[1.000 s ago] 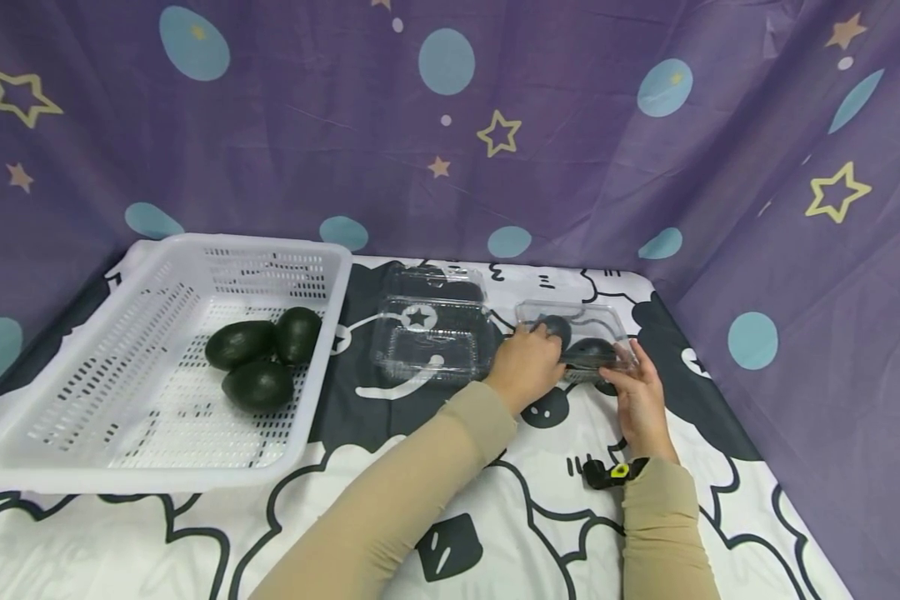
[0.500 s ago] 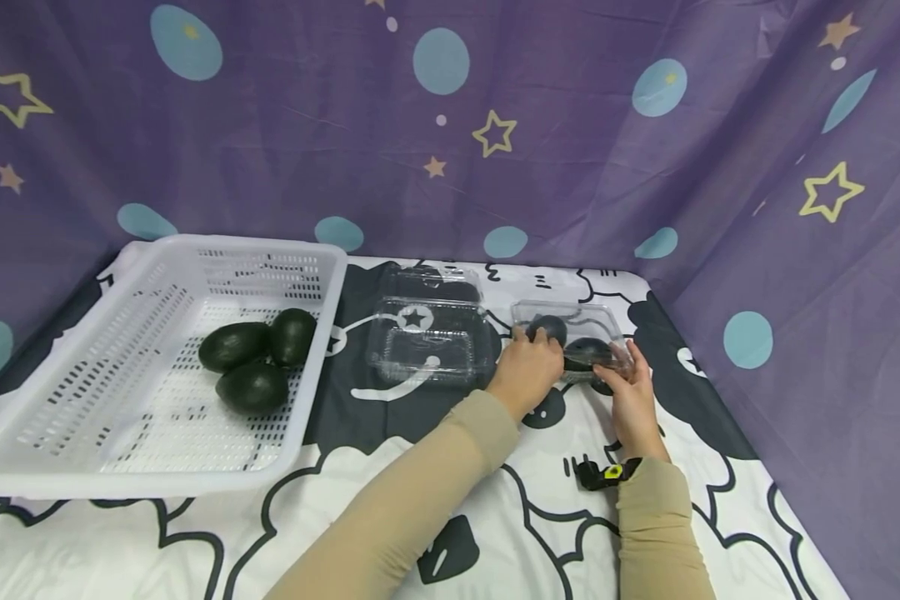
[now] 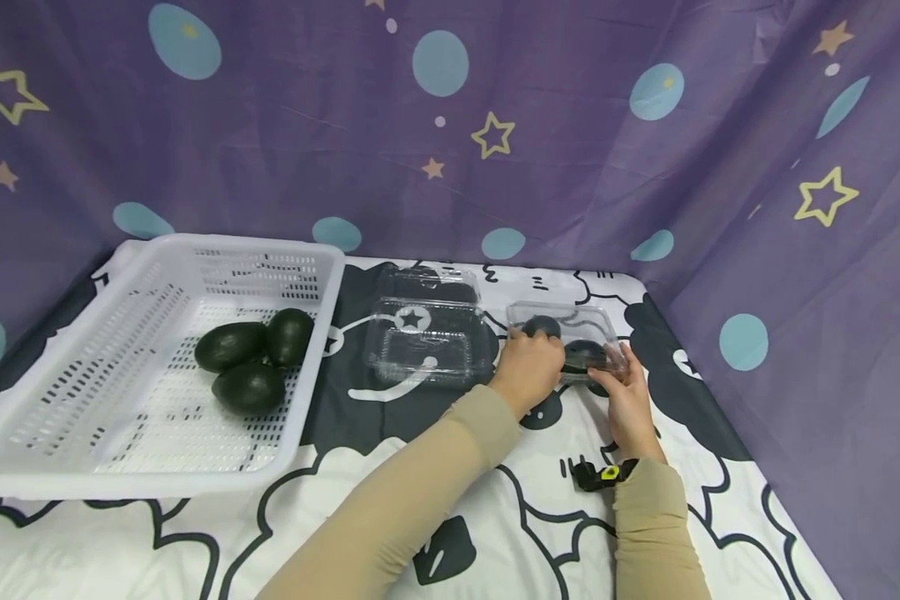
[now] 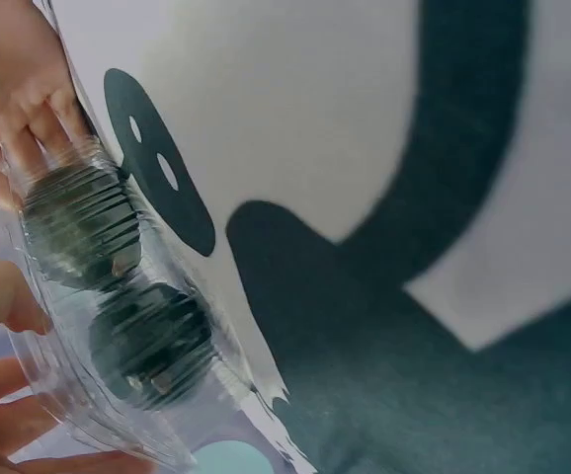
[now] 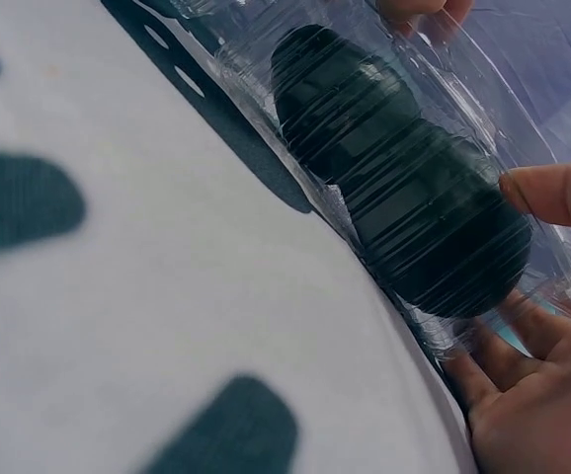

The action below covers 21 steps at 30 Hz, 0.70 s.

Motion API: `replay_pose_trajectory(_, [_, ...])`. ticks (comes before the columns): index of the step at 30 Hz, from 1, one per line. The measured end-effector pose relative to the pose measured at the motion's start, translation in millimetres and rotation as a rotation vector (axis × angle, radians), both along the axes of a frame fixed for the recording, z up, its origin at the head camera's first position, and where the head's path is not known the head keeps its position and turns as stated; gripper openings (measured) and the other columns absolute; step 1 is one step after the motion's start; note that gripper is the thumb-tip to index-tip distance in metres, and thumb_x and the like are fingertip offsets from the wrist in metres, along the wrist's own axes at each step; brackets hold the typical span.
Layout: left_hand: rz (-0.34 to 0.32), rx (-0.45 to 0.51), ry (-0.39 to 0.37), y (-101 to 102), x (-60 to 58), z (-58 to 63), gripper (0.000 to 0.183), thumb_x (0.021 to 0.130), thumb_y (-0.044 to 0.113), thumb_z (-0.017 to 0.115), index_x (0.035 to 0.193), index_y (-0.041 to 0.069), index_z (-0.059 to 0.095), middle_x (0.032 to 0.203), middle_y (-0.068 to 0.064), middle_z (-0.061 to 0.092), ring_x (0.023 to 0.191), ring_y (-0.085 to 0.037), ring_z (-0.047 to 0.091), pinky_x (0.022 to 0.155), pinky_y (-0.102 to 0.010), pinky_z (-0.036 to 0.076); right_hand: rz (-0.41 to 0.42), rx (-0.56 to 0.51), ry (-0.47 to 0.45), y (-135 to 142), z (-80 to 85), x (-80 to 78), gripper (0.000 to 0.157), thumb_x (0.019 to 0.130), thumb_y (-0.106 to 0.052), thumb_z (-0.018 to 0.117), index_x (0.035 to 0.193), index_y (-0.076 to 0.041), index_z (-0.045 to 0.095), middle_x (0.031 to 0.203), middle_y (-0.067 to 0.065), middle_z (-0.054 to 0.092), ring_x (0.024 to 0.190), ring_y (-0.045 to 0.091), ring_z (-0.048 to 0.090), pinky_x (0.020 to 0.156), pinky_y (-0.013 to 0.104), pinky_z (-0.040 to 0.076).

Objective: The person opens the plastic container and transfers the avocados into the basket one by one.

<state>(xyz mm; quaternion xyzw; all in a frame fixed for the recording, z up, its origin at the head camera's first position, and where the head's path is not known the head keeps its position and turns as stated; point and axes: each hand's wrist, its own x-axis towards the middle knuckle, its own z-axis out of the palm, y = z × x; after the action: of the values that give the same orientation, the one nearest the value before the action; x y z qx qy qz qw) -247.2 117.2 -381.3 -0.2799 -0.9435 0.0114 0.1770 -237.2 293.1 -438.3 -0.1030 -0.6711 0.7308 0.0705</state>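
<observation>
A clear plastic clamshell box (image 3: 566,312) with two dark green avocados (image 3: 583,356) inside lies at the right of the table. My left hand (image 3: 528,368) is at the box's left end; in the left wrist view its thumb and fingers curl about the rim. The right hand (image 3: 632,406) holds the opposite end, and in the right wrist view the thumb (image 5: 557,196) presses the rim while the fingers reach under the side. Both avocados (image 4: 152,346) show through the ridged wall, side by side. The left hand covers part of the box in the head view.
A second clear clamshell box (image 3: 427,337) lies open left of the hands. Farther left, a white perforated basket (image 3: 322,333) holds three avocados (image 3: 249,389). A purple curtain (image 3: 307,125) hangs behind the table, and another stretch runs along the right side.
The whole head view has drifted slightly left. The left hand's fingers have curled in more at the box's edge; the right hand keeps its hold.
</observation>
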Motion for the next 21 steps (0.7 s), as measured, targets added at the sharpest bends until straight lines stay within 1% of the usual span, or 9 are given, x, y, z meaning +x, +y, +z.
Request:
replay_pose_trajectory(3, [0.005,-0.017,0.0,2,-1.4,0.3,0.037,0.09,0.042,0.072,0.111,0.011,0.072,0.1,-0.005,0.074,0.093,-0.025,0.072,0.092,-0.049,0.057,0.001,0.004,0.002,-1,-0.5,-0.7,0.081,0.097,0.005,0.052,0.16,-0.012,0.004,0.163,0.011,0.026,0.116,0.002,0.045,0.088,0.012,0.047])
replay_pose_trajectory(6, [-0.01,-0.017,-0.008,2,-4.2,0.5,0.028,0.091,0.038,0.071,0.107,0.014,0.074,0.099,-0.003,0.075,0.093,-0.02,0.072,0.091,-0.05,0.057,-0.001,-0.003,0.01,0,-0.9,-1.4,0.081,0.096,0.007,0.052,0.16,-0.011,0.005,0.163,0.013,0.026,0.115,0.001,0.045,0.087,0.011,0.047])
replay_pose_trajectory(10, [-0.043,0.009,-0.012,-4,-6.8,2.4,0.01,0.093,0.023,0.069,0.097,0.019,0.077,0.095,0.0,0.076,0.089,-0.019,0.072,0.086,-0.045,0.06,0.003,-0.003,0.014,-1,0.1,-1.2,0.081,0.096,0.007,0.052,0.16,-0.009,0.005,0.163,0.013,0.026,0.114,0.0,0.045,0.089,0.011,0.045])
replay_pose_trajectory(13, [-0.066,0.043,-0.029,-12,-6.8,4.8,0.015,0.095,0.013,0.063,0.095,0.019,0.077,0.101,0.0,0.075,0.09,-0.021,0.071,0.08,-0.038,0.061,-0.005,0.007,0.006,0,0.7,-0.4,0.08,0.097,0.006,0.052,0.16,-0.01,0.005,0.163,0.012,0.026,0.114,0.0,0.045,0.092,0.013,0.043])
replay_pose_trajectory(14, [-0.07,0.064,-0.042,-15,-6.4,5.6,0.017,0.096,0.011,0.061,0.097,0.018,0.077,0.107,0.0,0.074,0.094,-0.021,0.071,0.082,-0.036,0.061,-0.009,0.01,0.002,0,0.9,-0.1,0.08,0.097,0.005,0.052,0.16,-0.011,0.005,0.163,0.011,0.026,0.114,0.0,0.045,0.093,0.014,0.042])
replay_pose_trajectory(16, [-0.069,0.139,-0.068,-20,-6.1,4.5,0.018,0.097,0.01,0.06,0.105,0.014,0.076,0.119,-0.002,0.072,0.104,-0.024,0.07,0.088,-0.033,0.06,-0.012,0.012,-0.006,0,1.4,0.7,0.08,0.098,0.004,0.053,0.16,-0.012,0.006,0.164,0.01,0.025,0.115,0.001,0.045,0.097,0.016,0.041])
replay_pose_trajectory(17, [-0.065,0.191,-0.093,-23,-5.5,3.6,0.019,0.097,0.01,0.061,0.11,0.012,0.075,0.125,-0.004,0.069,0.111,-0.025,0.068,0.094,-0.033,0.057,-0.012,0.015,-0.011,1,1.4,0.8,0.08,0.098,0.003,0.053,0.16,-0.012,0.006,0.164,0.009,0.025,0.115,0.001,0.045,0.099,0.017,0.04])
replay_pose_trajectory(19, [-0.05,0.311,-0.142,-26,-4.4,1.1,0.025,0.096,0.011,0.064,0.12,0.008,0.071,0.135,-0.007,0.064,0.123,-0.026,0.062,0.104,-0.032,0.051,-0.006,0.019,-0.019,0,1.6,1.0,0.08,0.098,0.002,0.054,0.16,-0.013,0.006,0.164,0.008,0.025,0.118,0.002,0.044,0.104,0.02,0.038])
replay_pose_trajectory(21, [-0.037,0.442,-0.187,-28,-3.2,-1.6,0.032,0.094,0.013,0.068,0.125,0.004,0.068,0.139,-0.01,0.061,0.129,-0.028,0.058,0.108,-0.032,0.048,-0.003,0.02,-0.027,0,1.8,1.3,0.08,0.099,0.0,0.054,0.161,-0.014,0.006,0.165,0.007,0.024,0.12,0.003,0.044,0.108,0.023,0.037])
